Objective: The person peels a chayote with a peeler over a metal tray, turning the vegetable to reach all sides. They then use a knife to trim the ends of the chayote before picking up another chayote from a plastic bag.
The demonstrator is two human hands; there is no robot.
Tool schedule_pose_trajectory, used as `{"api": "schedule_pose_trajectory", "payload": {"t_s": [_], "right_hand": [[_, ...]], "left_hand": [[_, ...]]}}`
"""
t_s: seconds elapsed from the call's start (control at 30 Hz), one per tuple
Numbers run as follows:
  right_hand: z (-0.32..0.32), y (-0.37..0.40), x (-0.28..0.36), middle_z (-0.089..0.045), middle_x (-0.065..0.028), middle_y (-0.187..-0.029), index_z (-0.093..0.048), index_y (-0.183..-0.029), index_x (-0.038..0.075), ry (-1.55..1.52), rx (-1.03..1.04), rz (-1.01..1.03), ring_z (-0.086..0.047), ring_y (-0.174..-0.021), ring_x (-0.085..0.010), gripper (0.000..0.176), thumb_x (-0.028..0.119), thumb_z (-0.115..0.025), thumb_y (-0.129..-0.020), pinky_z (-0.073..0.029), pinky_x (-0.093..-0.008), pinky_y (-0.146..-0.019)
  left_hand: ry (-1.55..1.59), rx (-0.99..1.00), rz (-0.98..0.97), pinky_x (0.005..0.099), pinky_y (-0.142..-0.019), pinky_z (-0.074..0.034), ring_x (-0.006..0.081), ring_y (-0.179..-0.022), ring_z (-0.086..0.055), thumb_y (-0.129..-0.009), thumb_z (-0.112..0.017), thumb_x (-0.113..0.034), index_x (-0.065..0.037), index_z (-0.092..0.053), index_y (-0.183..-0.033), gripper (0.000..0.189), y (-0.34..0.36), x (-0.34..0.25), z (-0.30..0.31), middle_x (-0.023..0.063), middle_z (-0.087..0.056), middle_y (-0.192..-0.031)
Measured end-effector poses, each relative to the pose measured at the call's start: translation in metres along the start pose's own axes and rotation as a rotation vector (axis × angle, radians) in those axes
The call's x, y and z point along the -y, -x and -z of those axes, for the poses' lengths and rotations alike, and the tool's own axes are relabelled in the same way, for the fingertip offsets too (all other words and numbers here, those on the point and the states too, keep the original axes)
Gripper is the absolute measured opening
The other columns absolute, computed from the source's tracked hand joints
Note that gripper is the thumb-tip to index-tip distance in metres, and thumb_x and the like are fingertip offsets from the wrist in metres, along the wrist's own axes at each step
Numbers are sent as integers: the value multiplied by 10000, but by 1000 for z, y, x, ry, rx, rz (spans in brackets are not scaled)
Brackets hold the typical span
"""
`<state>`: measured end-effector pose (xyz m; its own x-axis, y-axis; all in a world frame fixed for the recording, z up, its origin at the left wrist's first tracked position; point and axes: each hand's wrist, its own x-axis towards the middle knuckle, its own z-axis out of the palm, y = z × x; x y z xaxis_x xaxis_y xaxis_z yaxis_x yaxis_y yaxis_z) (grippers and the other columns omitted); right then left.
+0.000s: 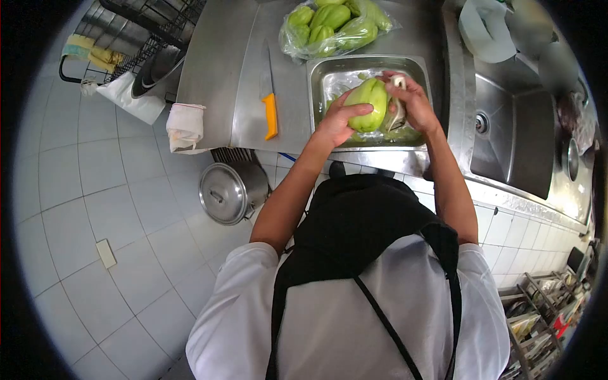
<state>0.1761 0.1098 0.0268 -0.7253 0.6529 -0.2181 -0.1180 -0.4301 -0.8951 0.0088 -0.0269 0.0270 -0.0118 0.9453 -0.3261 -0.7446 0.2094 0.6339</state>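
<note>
My left hand grips a pale green chayote from its left side, thumb across the front. Close on its right, my right hand is closed around a white-handled peeler, its fingertips near the chayote's upper end. Both hands are above a shallow steel tray, which holds green peelings and looks wet inside. Where the peeler's blade meets the skin is hidden by the fingers. Behind the tray lies a clear plastic bag with several whole chayotes.
A knife with a yellow handle lies on the steel counter, left of the tray. A folded white cloth hangs over the counter's corner. Below stands a lidded pot. To the right is a sink.
</note>
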Motion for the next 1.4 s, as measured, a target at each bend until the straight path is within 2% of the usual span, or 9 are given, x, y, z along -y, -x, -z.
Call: {"api": "schedule_pose_trajectory", "payload": {"t_s": [0.07,0.2,0.4,0.77,0.87,1.1,1.2,1.3,1.4], "right_hand": [[10,-3,8,-656,-116,-1023,-550,-1163,21,-66,-184,16,-625,-717,-149,252,194,-597,-987,-546,-277,-641],[3,0,30,-639,-131,-880,-473,-1104,32,-350,-286,100,-644,-695,-207,253,260,-541,-1019,-597,-372,-660],[-34,-10,22,-589,-85,-799,-493,-1061,33,-315,-285,50,-593,-637,-181,200,203,-579,-1000,-562,-356,-593],[-34,-43,3,-564,-75,-732,-479,-1081,-1,-161,-420,166,-547,-563,-158,233,145,-621,-967,-520,-339,-510],[-14,-64,-22,-580,-67,-708,-478,-1085,-8,162,-499,367,-550,-544,-140,249,151,-626,-965,-505,-318,-500],[-10,-53,-3,-598,-52,-710,-472,-1100,-9,555,-518,485,-575,-563,-126,295,202,-634,-971,-479,-286,-508],[-27,-50,19,-595,-69,-719,-473,-1090,1,242,-432,526,-578,-580,-145,267,194,-620,-978,-491,-301,-528],[-41,-43,23,-585,-86,-725,-475,-1079,10,-137,-280,183,-574,-592,-159,236,180,-608,-982,-504,-315,-535],[-52,-37,18,-561,-80,-732,-469,-1066,16,-200,-289,16,-559,-589,-166,218,171,-598,-984,-527,-338,-531]], "left_hand": [[-96,-97,-82,385,-951,-518,259,-1121,-616,-731,-792,8,7,-419,-1408,773,2,2,-7,140,-599,-1243],[-192,-181,-154,359,-932,-523,241,-1087,-626,-656,-843,33,54,-415,-1395,854,2,16,-6,142,-614,-1209],[-355,-198,-164,325,-916,-520,214,-1055,-630,-625,-863,22,85,-422,-1376,874,-1,30,-15,130,-627,-1182],[-226,-171,-74,335,-898,-528,219,-1015,-647,-637,-843,18,73,-467,-1342,801,11,32,3,130,-641,-1145],[-213,-183,-78,335,-895,-530,219,-1015,-648,-656,-839,7,66,-468,-1345,784,21,32,7,127,-642,-1143],[-193,-196,-119,343,-889,-537,214,-1005,-653,-701,-830,-25,46,-496,-1329,715,19,27,12,117,-647,-1136],[-136,-194,-67,342,-881,-541,214,-990,-659,-722,-810,-6,48,-511,-1311,663,19,21,6,115,-652,-1125],[-45,-182,-1,343,-876,-544,218,-979,-664,-739,-780,31,53,-518,-1301,620,16,18,2,116,-658,-1118],[-36,-132,-46,343,-871,-547,222,-978,-668,-747,-766,41,57,-521,-1295,600,15,17,-6,119,-659,-1115]]}}
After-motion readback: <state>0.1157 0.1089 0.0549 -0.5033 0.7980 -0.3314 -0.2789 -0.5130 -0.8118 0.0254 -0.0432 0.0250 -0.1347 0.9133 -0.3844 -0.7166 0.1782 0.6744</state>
